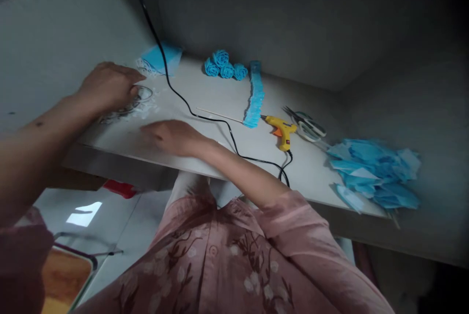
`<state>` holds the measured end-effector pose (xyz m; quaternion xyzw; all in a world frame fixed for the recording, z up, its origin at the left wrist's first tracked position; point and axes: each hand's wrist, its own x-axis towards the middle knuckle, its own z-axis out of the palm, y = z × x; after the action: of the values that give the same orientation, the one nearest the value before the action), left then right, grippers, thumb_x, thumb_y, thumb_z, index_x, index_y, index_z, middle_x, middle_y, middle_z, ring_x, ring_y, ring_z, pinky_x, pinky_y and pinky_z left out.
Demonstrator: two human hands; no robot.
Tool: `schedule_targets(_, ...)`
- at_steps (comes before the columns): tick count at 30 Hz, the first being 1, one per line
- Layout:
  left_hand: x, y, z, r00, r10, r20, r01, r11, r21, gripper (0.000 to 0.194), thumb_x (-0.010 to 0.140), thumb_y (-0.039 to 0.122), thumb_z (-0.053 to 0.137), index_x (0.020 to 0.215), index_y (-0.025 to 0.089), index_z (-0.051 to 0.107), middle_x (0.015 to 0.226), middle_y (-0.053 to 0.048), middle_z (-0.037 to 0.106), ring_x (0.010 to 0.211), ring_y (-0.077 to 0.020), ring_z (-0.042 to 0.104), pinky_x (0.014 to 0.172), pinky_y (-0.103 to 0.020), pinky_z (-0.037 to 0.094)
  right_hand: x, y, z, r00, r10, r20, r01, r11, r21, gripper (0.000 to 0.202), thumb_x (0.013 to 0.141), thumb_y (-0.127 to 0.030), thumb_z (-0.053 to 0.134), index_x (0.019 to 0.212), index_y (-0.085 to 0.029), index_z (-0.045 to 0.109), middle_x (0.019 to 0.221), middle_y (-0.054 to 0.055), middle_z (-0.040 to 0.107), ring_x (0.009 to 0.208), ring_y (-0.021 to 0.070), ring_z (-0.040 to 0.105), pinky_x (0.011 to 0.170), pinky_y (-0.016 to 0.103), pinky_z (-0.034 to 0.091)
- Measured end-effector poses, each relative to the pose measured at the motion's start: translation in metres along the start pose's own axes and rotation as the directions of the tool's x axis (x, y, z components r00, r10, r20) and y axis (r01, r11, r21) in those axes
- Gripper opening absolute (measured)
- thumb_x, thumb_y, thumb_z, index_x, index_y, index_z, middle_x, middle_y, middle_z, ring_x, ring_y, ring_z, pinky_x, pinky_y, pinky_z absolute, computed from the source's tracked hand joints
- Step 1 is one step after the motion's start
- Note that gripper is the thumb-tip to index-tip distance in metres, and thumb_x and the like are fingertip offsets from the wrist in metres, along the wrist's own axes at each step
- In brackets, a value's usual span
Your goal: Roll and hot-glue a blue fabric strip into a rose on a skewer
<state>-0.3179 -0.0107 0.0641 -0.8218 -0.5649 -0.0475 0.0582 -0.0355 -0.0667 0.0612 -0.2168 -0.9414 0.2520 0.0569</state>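
My left hand [112, 85] is over the left end of the white table [220, 136], beside white scraps [146, 107] and a thin ring-shaped item [145, 93]; its fingers are bent, and what lies under them is hidden. Nearer the front edge, my right hand [170, 137] rests low over the table, its fingertips smeared by motion. Blue sheets [163, 58] with white fringes lie just beyond my left hand. Several blue rolled flowers [221, 58] sit at the back, next to a ruffled blue strip [256, 92]. A thin stick [218, 115] reaches the strip's lower end.
A black cord [183, 101] crosses the table. Right of the strip lie a yellow glue gun [284, 128] and scissors [310, 126]. A pile of blue pieces [377, 167] covers the right end. Walls stand behind and right; a stool [68, 275] is below left.
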Motion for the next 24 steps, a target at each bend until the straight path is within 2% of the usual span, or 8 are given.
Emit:
schedule_targets(2, -0.011, 0.038, 0.009, 0.999, -0.043, -0.004, 0.043, 0.997, -0.07, 0.074, 0.119, 0.05, 0.022, 0.157, 0.006, 0.066, 0.165, -0.019, 0.067, 0.151, -0.0371, 0.062, 0.129, -0.055, 0.046, -0.048, -0.008, 0.001, 0.988, -0.151, 0.038, 0.15, 0.988, 0.03, 0.047, 0.123, -0.043, 0.05, 0.156, -0.017, 0.072, 0.15, 0.011, 0.082, 0.136, 0.0241, 0.078, 0.108, 0.033, 0.057)
schedule_targets(4, -0.023, 0.084, 0.021, 0.99, 0.136, 0.036, -0.126, 0.971, -0.201, 0.068, 0.118, 0.043, 0.023, 0.156, 0.009, 0.069, 0.164, -0.015, 0.069, 0.154, -0.0296, 0.062, 0.133, -0.048, 0.045, -0.102, -0.01, 0.002, 0.978, -0.209, 0.018, 0.208, 0.977, 0.05, 0.044, 0.123, -0.037, 0.051, 0.156, -0.017, 0.072, 0.138, 0.01, 0.087, 0.122, 0.0221, 0.083, 0.101, 0.034, 0.061)
schedule_targets(8, -0.038, 0.18, 0.044, 0.897, 0.436, 0.076, -0.376, 0.841, -0.388, 0.054, 0.119, 0.036, 0.039, 0.159, 0.016, 0.069, 0.169, -0.013, 0.066, 0.16, -0.0261, 0.06, 0.136, -0.041, 0.044, -0.193, 0.0, 0.0, 0.981, -0.061, -0.187, 0.069, 0.997, 0.035, 0.043, 0.123, -0.042, 0.049, 0.147, -0.021, 0.078, 0.121, 0.006, 0.091, 0.11, 0.019, 0.086, 0.096, 0.031, 0.065)
schedule_targets(11, -0.035, 0.231, 0.054, 0.852, 0.52, 0.058, -0.457, 0.794, -0.401, 0.054, 0.118, 0.034, 0.044, 0.165, 0.015, 0.063, 0.178, -0.013, 0.056, 0.168, -0.0274, 0.05, 0.142, -0.044, 0.036, -0.233, 0.007, -0.004, 0.95, 0.079, -0.301, -0.074, 0.997, 0.028, 0.043, 0.122, -0.043, 0.052, 0.148, -0.021, 0.078, 0.124, 0.008, 0.091, 0.109, 0.021, 0.088, 0.094, 0.033, 0.068)
schedule_targets(14, -0.029, 0.231, 0.056, 0.862, 0.49, 0.13, -0.424, 0.837, -0.347, 0.061, 0.116, 0.044, 0.05, 0.169, 0.013, 0.057, 0.182, -0.017, 0.048, 0.171, -0.0325, 0.046, 0.144, -0.05, 0.032, -0.262, 0.009, -0.01, 0.911, 0.21, -0.356, -0.215, 0.976, 0.024, 0.037, 0.12, -0.037, 0.058, 0.144, -0.023, 0.082, 0.127, 0.008, 0.091, 0.115, 0.0228, 0.088, 0.1, 0.036, 0.07)
schedule_targets(18, -0.031, 0.159, 0.048, 0.998, 0.054, 0.043, -0.046, 0.986, -0.16, 0.066, 0.111, 0.056, 0.044, 0.157, 0.013, 0.066, 0.177, -0.023, 0.053, 0.167, -0.0496, 0.046, 0.14, -0.075, 0.023, -0.3, 0.008, -0.017, 0.85, 0.303, -0.431, -0.326, 0.945, 0.021, 0.035, 0.117, -0.035, 0.062, 0.14, -0.021, 0.085, 0.123, 0.009, 0.092, 0.11, 0.0232, 0.09, 0.099, 0.036, 0.071)
schedule_targets(20, -0.032, 0.132, 0.044, 0.989, -0.101, -0.107, 0.087, 0.988, -0.131, 0.068, 0.111, 0.06, 0.041, 0.163, 0.021, 0.062, 0.182, -0.014, 0.05, 0.174, -0.0509, 0.031, 0.141, -0.08, 0.011, -0.312, 0.007, -0.02, 0.814, 0.348, -0.466, -0.366, 0.929, 0.056, 0.034, 0.116, -0.031, 0.062, 0.139, -0.02, 0.084, 0.113, 0.007, 0.093, 0.097, 0.0209, 0.09, 0.09, 0.033, 0.072)
schedule_targets(24, -0.016, 0.165, 0.055, 0.991, 0.134, -0.02, -0.136, 0.983, -0.124, 0.059, 0.112, 0.041, 0.042, 0.161, 0.014, 0.062, 0.175, -0.019, 0.057, 0.168, -0.0405, 0.048, 0.142, -0.068, 0.025, -0.308, 0.014, -0.025, 0.781, 0.363, -0.508, -0.365, 0.925, 0.1, 0.033, 0.114, -0.028, 0.063, 0.137, -0.019, 0.085, 0.114, 0.007, 0.093, 0.1, 0.0213, 0.09, 0.095, 0.034, 0.072)
